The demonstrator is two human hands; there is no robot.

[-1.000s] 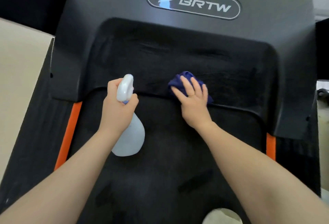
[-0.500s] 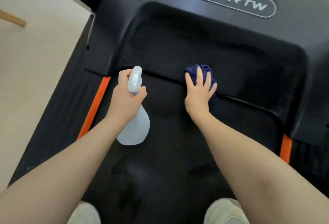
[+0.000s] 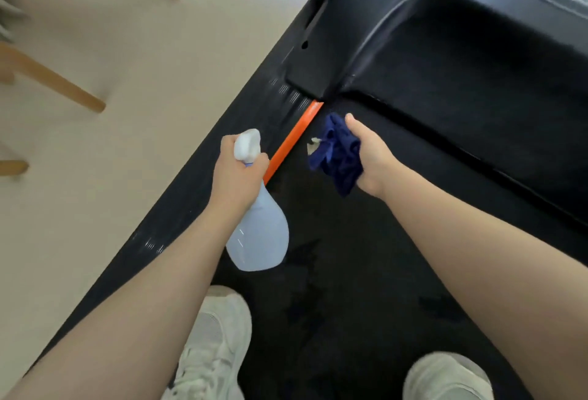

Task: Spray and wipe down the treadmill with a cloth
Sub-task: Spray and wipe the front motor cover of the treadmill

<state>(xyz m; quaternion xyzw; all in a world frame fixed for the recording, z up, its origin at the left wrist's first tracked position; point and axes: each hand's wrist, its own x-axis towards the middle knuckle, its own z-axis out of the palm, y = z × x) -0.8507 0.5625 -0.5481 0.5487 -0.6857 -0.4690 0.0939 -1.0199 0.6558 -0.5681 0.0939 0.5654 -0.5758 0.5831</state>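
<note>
I stand on the black treadmill belt (image 3: 366,272). My left hand (image 3: 237,174) grips the neck of a pale translucent spray bottle (image 3: 259,237), its white nozzle pointing forward over the orange strip (image 3: 294,140) on the left side rail. My right hand (image 3: 370,158) holds a bunched dark blue cloth (image 3: 335,154) lifted just above the belt, close to the orange strip and below the motor cover (image 3: 461,59). The cloth hangs loose under my fingers.
My two white shoes (image 3: 211,345) rest on the belt at the bottom. Beige floor (image 3: 127,113) lies left of the treadmill, with wooden chair legs (image 3: 54,81) at the far left. The black left side rail (image 3: 222,151) runs diagonally.
My view swung left. My right hand took the cloth off the motor cover edge, bunched it in a grip and carried it left toward the orange strip. The bottle hand stayed put.
</note>
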